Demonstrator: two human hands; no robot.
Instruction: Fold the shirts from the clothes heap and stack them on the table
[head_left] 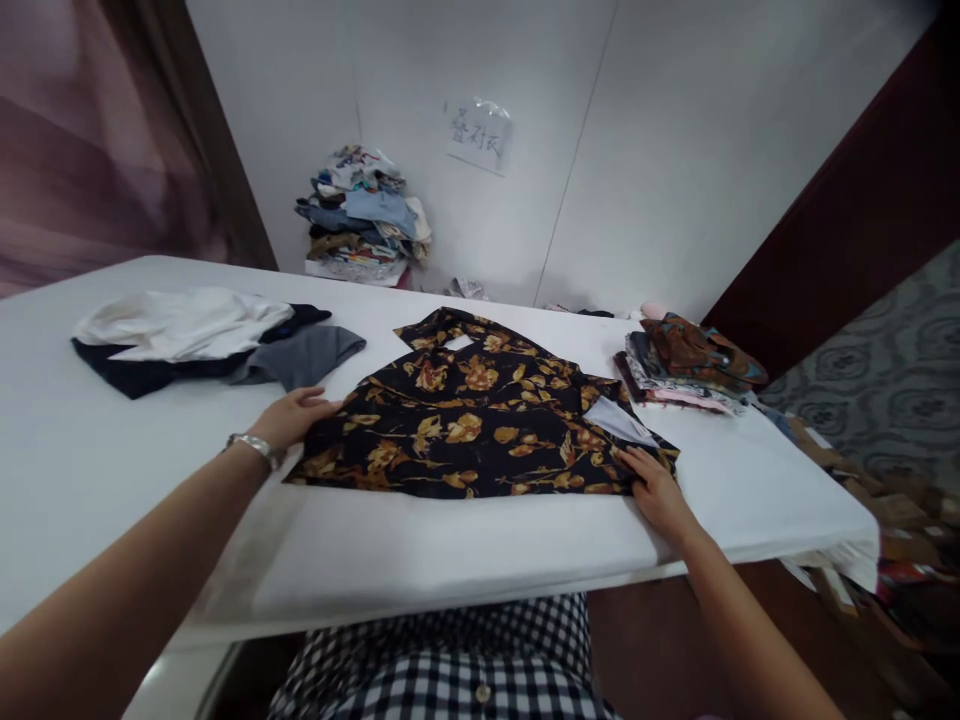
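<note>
A black shirt (480, 420) with a gold and brown flower print lies spread on the white table in front of me, its lower edge towards me. Pale patches show near its top left and at its right side. My left hand (296, 415), with a silver bracelet at the wrist, rests at the shirt's left edge with fingers stretched out. At the opposite edge, my right hand (656, 492) lies on the cloth near the lower right corner, fingers extended. Neither hand lifts the cloth.
A loose heap with a white garment (199, 322) and a grey one (307, 355) lies at left. Folded clothes (686, 360) are stacked at right. A tall clothes pile (364, 215) stands by the wall, near a paper sign (480, 135). The white table (465, 555) ends close to my body.
</note>
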